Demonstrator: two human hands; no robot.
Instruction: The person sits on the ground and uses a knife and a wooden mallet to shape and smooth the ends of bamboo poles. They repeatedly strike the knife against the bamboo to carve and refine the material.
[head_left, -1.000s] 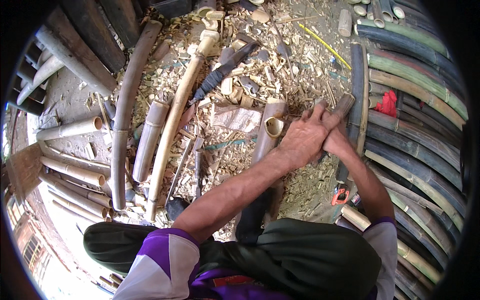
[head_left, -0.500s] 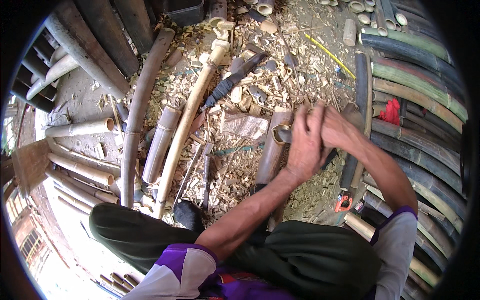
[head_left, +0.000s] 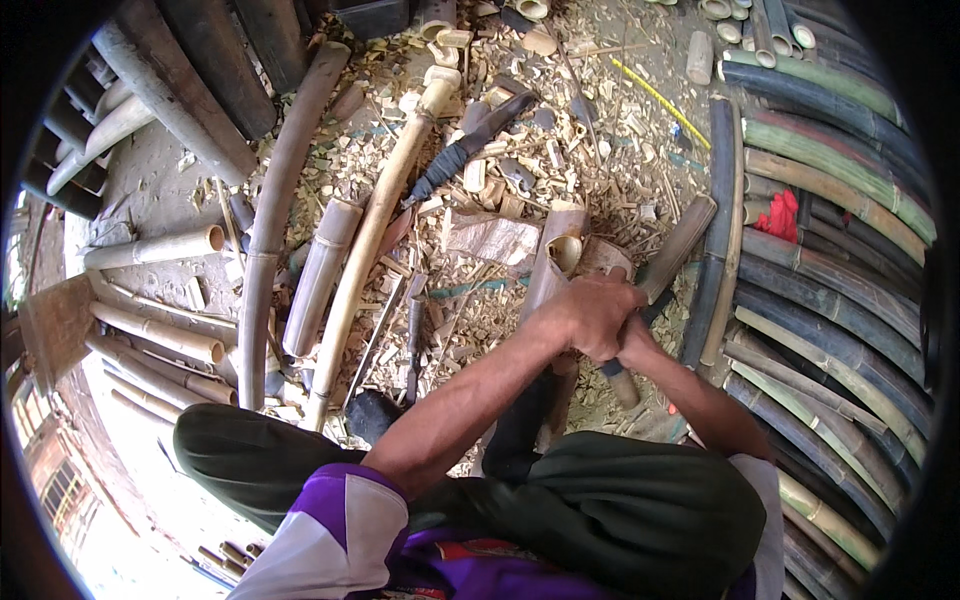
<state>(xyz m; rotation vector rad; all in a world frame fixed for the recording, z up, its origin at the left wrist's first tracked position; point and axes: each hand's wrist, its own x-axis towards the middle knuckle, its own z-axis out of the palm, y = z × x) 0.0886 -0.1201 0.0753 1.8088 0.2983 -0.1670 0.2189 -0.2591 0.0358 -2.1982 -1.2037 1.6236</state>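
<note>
In front of me a brown bamboo tube (head_left: pixel 542 278) slants away, a pale notch (head_left: pixel 565 254) cut in its upper side near the far end. My left hand (head_left: pixel 592 312) is closed just right of the tube, below the notch. Pressed against it is my right hand (head_left: pixel 632 338), also closed, its fingers mostly hidden. What the two hands grip is covered by the fingers. A short wooden handle (head_left: pixel 624 388) with a dark collar shows just below them; whether it is held or lies on the ground, I cannot tell.
Wood chips (head_left: pixel 500 285) cover the ground. A wrapped-handled knife (head_left: pixel 470 150), a chisel (head_left: pixel 414 340) and a long pale bamboo pole (head_left: pixel 375 240) lie left. A shorter bamboo piece (head_left: pixel 678 245) rests right, near stacked bamboo poles (head_left: pixel 830 260) and a red cloth (head_left: pixel 777 217).
Both hands have come down toward me and closed together. The grey metal tool tip that was at the notch is out of it, leaving the notch in plain sight.
</note>
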